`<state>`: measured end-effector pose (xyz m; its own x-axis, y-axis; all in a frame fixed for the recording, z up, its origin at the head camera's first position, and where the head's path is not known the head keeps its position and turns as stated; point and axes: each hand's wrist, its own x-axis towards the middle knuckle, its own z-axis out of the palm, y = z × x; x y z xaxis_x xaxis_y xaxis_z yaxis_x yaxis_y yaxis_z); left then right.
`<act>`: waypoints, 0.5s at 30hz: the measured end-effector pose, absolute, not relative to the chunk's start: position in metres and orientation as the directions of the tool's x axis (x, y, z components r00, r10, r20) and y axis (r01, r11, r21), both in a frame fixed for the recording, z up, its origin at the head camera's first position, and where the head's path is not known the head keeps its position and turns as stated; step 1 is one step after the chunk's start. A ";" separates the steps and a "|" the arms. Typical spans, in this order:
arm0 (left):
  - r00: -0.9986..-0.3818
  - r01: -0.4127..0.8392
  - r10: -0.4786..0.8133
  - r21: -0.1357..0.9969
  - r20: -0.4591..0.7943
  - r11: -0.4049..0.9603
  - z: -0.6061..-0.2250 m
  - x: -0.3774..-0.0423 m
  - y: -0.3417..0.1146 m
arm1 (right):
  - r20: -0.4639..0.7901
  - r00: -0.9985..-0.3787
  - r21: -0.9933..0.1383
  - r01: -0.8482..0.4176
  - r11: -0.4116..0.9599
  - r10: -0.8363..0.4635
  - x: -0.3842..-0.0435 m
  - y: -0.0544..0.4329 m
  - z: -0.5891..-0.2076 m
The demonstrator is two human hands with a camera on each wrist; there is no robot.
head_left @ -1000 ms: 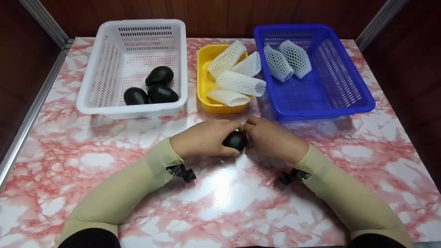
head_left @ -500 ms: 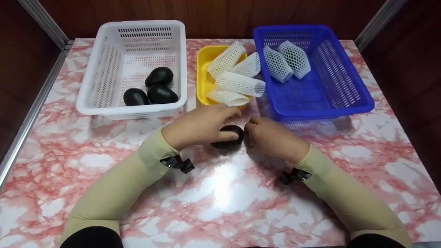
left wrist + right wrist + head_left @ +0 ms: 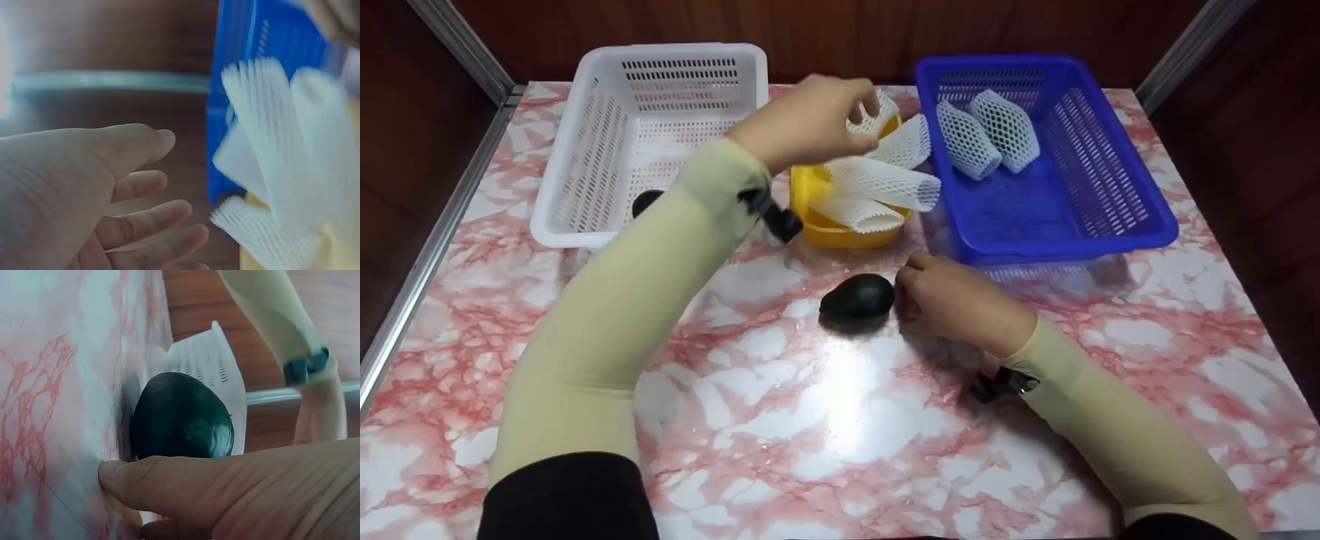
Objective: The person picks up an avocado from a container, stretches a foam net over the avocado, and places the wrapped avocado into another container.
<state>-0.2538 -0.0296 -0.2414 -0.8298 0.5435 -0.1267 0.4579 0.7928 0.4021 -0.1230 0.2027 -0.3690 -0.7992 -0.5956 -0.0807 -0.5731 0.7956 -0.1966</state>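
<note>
A dark green avocado [image 3: 856, 298] lies on its side on the marbled table, its broad end at the fingertips of my right hand [image 3: 960, 304]. That hand stays low by the table, fingers loosely bent. In the right wrist view its thumb [image 3: 163, 481] stretches across in front of the avocado [image 3: 183, 416]. Over the yellow container [image 3: 851, 238] hangs my left hand [image 3: 814, 120], fingers spread and nothing between them. White foam net sleeves [image 3: 881, 184] fill the container, and the left wrist view has these sleeves [image 3: 275, 146] just beyond the fingertips.
At the back left stands a white basket [image 3: 547, 202]; one avocado [image 3: 646, 201] peeks out, the others hidden behind my left sleeve. A blue basket [image 3: 1050, 246] at the back right holds two plump netted pieces [image 3: 986, 135]. A dark wooden panel [image 3: 840, 37] closes off the back.
My left hand has let go of the avocado and moved up and away to the yellow container. The avocado has turned onto its side. My right hand has hardly moved.
</note>
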 end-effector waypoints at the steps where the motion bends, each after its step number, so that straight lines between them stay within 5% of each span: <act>1: -0.840 0.434 0.523 0.404 -0.141 0.806 -0.243 -0.263 -0.028 | -0.086 -0.801 -0.193 -0.570 0.799 -0.593 -0.123 0.203 -0.369; 10: -0.877 0.222 0.360 0.395 -0.319 0.891 -0.266 -0.309 -0.022 | -0.060 -0.794 -0.191 -0.585 0.788 -0.605 -0.124 0.204 -0.372; 15: -0.860 0.232 0.365 0.363 -0.358 0.903 -0.280 -0.322 -0.019 | -0.069 -0.798 -0.195 -0.578 0.792 -0.599 -0.125 0.204 -0.371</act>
<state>-0.3222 -0.0190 -0.2804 -0.8597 0.3645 -0.3577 0.2316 0.9026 0.3630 -0.1250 0.2035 -0.3712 -0.7977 -0.5991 -0.0687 -0.5781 0.7922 -0.1953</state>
